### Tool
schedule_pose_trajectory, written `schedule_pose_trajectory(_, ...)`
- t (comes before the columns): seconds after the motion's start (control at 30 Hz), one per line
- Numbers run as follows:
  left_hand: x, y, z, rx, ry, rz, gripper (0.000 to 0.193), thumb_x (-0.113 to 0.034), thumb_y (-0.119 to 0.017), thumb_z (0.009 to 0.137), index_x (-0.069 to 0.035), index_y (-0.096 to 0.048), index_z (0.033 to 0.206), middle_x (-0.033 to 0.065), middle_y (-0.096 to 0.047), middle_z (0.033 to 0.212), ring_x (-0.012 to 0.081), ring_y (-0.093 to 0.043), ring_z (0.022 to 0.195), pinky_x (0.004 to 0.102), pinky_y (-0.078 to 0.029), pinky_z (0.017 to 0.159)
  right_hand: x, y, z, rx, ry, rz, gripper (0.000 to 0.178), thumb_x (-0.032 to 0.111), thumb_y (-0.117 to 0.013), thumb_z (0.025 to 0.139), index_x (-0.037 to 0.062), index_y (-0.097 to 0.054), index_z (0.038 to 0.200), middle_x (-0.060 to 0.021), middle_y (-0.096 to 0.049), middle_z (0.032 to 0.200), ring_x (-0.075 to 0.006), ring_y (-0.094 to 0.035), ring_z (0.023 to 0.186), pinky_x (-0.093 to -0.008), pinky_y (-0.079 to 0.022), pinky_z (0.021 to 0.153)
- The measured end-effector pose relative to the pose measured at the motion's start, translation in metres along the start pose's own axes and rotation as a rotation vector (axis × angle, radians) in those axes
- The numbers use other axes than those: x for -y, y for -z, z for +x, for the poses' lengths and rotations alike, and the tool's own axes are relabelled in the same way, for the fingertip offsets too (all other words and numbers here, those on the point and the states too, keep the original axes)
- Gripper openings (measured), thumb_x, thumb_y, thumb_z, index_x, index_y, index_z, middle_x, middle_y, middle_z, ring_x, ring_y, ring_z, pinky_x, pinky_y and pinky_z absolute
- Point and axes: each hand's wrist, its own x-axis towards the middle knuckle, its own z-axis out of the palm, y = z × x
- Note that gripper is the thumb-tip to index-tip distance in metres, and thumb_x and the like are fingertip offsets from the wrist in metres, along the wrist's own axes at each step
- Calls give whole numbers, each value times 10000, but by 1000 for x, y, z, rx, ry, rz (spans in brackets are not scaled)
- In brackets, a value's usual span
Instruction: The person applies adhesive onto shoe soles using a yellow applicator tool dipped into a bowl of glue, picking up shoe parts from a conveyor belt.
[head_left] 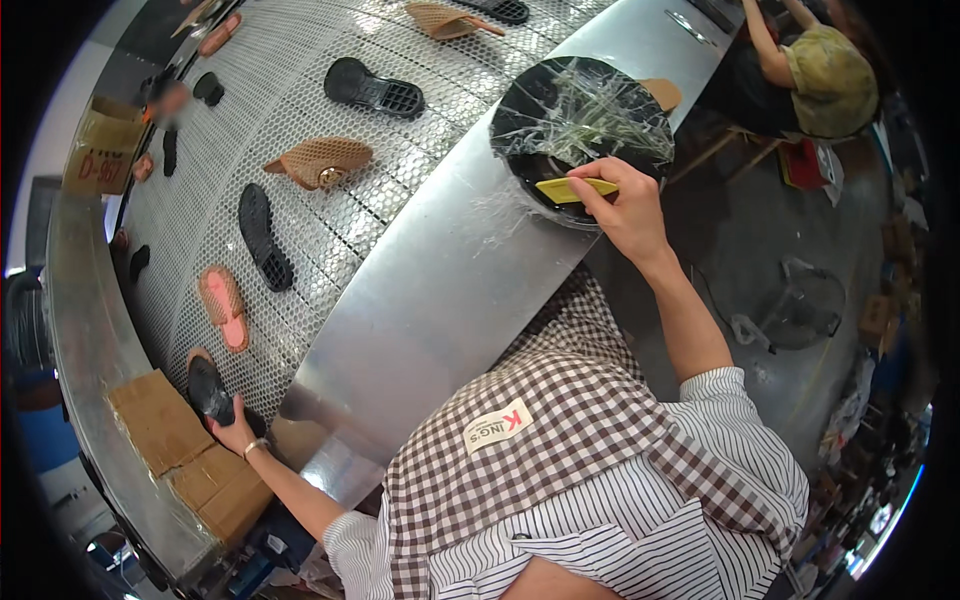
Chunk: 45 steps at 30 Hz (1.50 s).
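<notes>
A smooth, shiny metal table (400, 290) is run diagonally across the view, bordered on its left by a broad pale mesh surface (290, 110) with small, closely set holes. On the mesh, 2 black soles (374, 90) with ribbed, gridded heels are seen, along with 2 tan woven uppers (325, 162), curved and pointed, and a tan slipper (224, 308) lined in pink. Flattened brown cardboard (160, 420) is laid at the lower left. To the right, a grey floor (780, 240) is shown, and 1 other person (830, 80) in a mottled yellow-green top is seated there.

At the table's far end, a round black bowl (512, 95) is set, covered with a web of glossy, translucent strands (590, 115); some are spilled over its rim onto the metal. A flat, stiff-looking yellow strip (560, 190) is pinched between thumb and fingers of the right hand (625, 208), above the bowl's near edge. A dark shoe piece (207, 388), rounded and tan-edged, is grasped by the left hand (235, 432) beside the cardboard.
</notes>
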Motion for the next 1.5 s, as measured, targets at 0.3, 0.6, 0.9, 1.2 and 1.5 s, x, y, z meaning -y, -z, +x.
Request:
schedule_pose_trajectory(0.3,-159,49,-73,355,239,-1175,344,-159,-586,936,6,-512,1229,126,-610,1120,148,-594,876,281,-514,751,-2,-8,2,-4,-205,125,197,177,-669,872,-20,-668,880,-80,-655,731,-110,-611,536,-250,-472,496)
schedule_pose_trajectory(0.6,-253,9,-110,1004,426,-1780,556,-454,-285,1007,-17,-473,1295,147,-585,1175,265,-594,1007,423,-482,910,-6,1,7,47,-353,270,194,188,-662,885,-6,-656,867,-18,-634,664,-56,-577,525,-208,-432,473)
schedule_pose_trajectory(0.9,-291,-11,-149,1204,577,-1836,574,-435,-286,999,-22,-394,1383,216,-510,1294,297,-579,1053,508,-504,896,7,-9,-5,57,-532,578,141,157,-649,899,20,-627,874,-12,-619,693,-44,-550,499,-175,-410,448)
schedule_pose_trajectory(1.2,-322,-22,-171,1446,561,-1641,679,-527,-227,1000,5,-363,1397,224,-518,1280,276,-603,1001,422,-515,863,97,-28,16,69,-336,770,164,158,-649,905,-4,-626,891,-37,-636,734,-67,-591,533,-187,-443,473)
schedule_pose_trajectory(1.5,-321,-17,-189,1521,475,-1649,522,-430,-242,1027,-101,-298,1429,247,-511,1294,260,-621,1052,364,-526,895,98,-70,32,118,-300,885,150,135,-635,910,-15,-625,920,-47,-638,748,-76,-586,546,-189,-428,478)
